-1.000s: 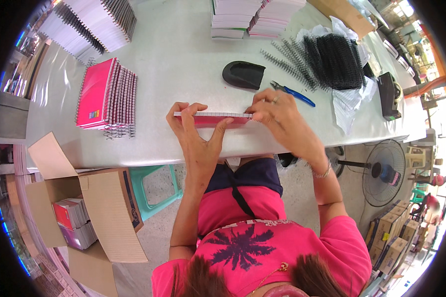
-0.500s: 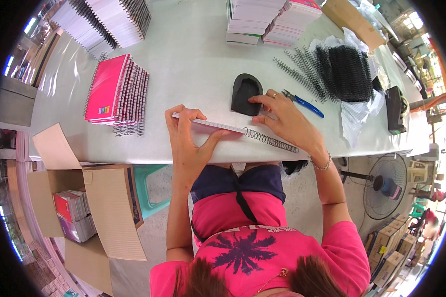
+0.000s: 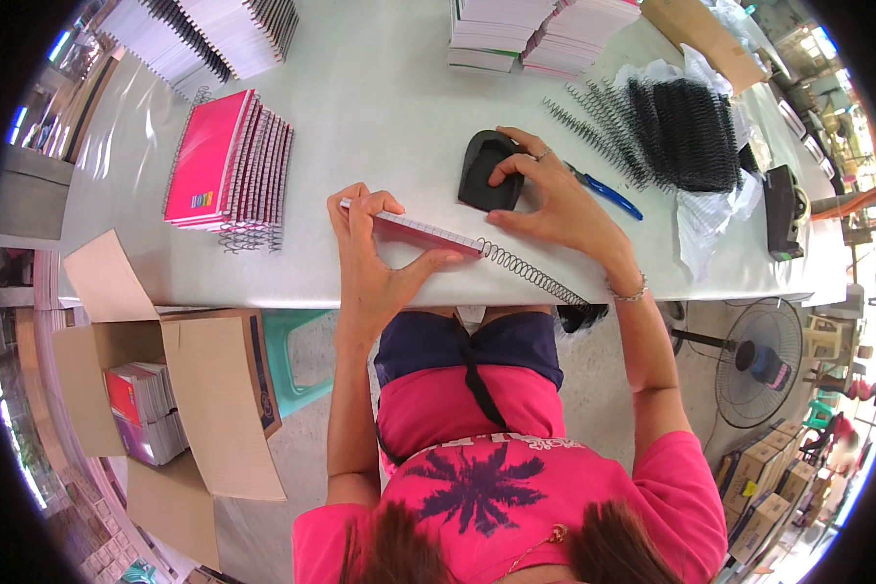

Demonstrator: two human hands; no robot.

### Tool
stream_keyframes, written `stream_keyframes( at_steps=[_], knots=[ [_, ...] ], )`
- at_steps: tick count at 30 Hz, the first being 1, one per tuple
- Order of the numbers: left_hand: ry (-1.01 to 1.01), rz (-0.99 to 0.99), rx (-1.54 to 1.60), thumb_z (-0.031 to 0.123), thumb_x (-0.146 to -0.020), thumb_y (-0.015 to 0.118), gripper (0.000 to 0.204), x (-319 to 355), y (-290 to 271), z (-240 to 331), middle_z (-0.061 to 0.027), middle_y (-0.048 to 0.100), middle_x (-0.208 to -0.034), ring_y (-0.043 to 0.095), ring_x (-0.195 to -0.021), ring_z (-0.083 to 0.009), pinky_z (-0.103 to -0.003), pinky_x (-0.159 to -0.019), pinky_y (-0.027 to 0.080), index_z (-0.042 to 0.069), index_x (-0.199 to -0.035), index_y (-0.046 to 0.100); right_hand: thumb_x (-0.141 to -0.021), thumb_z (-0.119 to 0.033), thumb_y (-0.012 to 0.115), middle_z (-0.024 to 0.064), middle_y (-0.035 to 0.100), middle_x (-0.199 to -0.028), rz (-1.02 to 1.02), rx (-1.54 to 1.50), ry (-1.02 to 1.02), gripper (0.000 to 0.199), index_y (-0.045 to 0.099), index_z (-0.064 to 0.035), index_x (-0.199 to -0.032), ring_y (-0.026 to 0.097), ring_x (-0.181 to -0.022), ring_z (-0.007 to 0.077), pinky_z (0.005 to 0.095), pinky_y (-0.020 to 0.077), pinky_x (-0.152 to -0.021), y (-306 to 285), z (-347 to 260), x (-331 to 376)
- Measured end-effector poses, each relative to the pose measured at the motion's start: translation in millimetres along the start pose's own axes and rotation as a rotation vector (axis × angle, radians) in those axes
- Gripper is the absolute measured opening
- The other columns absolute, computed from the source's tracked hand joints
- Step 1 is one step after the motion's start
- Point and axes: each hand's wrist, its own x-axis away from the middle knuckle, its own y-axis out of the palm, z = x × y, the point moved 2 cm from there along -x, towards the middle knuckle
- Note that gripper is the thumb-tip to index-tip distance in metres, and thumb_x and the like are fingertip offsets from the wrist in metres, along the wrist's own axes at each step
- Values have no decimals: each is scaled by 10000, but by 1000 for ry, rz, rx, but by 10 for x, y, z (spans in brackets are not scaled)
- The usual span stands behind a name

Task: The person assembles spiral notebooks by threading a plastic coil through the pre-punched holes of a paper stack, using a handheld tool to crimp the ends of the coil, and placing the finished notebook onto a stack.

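My left hand (image 3: 372, 268) pinches a thin notebook (image 3: 423, 237) with a pink cover, held on edge near the table's front, its squared or hole-lined side up. A black spiral coil (image 3: 533, 270) runs from the notebook's right end toward the front edge; its far end hangs by the edge. My right hand (image 3: 555, 200) is spread at a black shallow dish (image 3: 479, 173), one fingertip inside it, another at its far rim, the thumb by its near side. What the dish holds I cannot make out. Blue-handled pliers (image 3: 608, 193) lie right of that hand.
Pink spiral notebooks (image 3: 204, 165) are stacked at the left. Paper stacks (image 3: 501, 34) stand at the back. A heap of black coils (image 3: 686, 136) lies on crumpled paper beside a tape dispenser (image 3: 784, 214). An open carton (image 3: 219, 409) and a fan (image 3: 757, 365) stand below the table.
My right hand's fingers have moved further over the dish, one curling into it. My left hand still holds the notebook. The whole view has shifted slightly.
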Motion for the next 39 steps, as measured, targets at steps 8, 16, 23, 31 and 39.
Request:
stream_keyframes(
  at_steps=[8, 16, 23, 31, 39],
  knots=[
    [28, 34, 24, 203, -563, 951, 704, 29, 21, -33, -113, 385, -1076, 383, -1089, -307, -431, -920, 384, 79, -1058, 467, -728, -578, 818, 184, 529, -1377, -313, -979, 84, 679, 662, 26, -996, 526, -1203, 231, 343, 368, -1059, -366, -167, 294],
    [40, 24, 17, 188, -562, 947, 687, 23, 17, -19, -116, 410, -1057, 387, -1116, -328, -441, -928, 387, 72, -1047, 473, -789, -305, 825, 177, 558, -1287, -267, -502, 303, 392, 680, -5, -994, 514, -1215, 226, 341, 392, -1019, -257, -406, 268],
    [61, 20, -23, 101, -554, 897, 674, -8, 17, 30, -107, 391, -1067, 423, -1051, -286, -402, -941, 385, 67, -1062, 456, -715, -228, 845, 180, 478, -1393, -8, 6, 211, 424, 688, -62, -1072, 535, -1189, 384, 395, 424, -1040, 5, -329, 353],
    [-25, 42, 176, 212, -573, 946, 775, 32, 87, -97, -89, 404, -1081, 443, -1019, -246, -351, -918, 405, 29, -1135, 446, -708, -693, 735, 127, 576, -1242, -145, -746, 142, 774, 647, 2, -1037, 576, -1079, 231, 348, 427, -990, -104, -75, 364],
    [-64, 45, 193, 187, -541, 949, 842, 15, 45, -134, -78, 419, -1113, 442, -1053, -232, -335, -953, 389, 35, -1183, 425, -816, -402, 809, 36, 664, -965, -160, -613, 279, 488, 684, 13, -1040, 577, -897, 113, 263, 459, -821, -158, -298, 312]
  ],
)
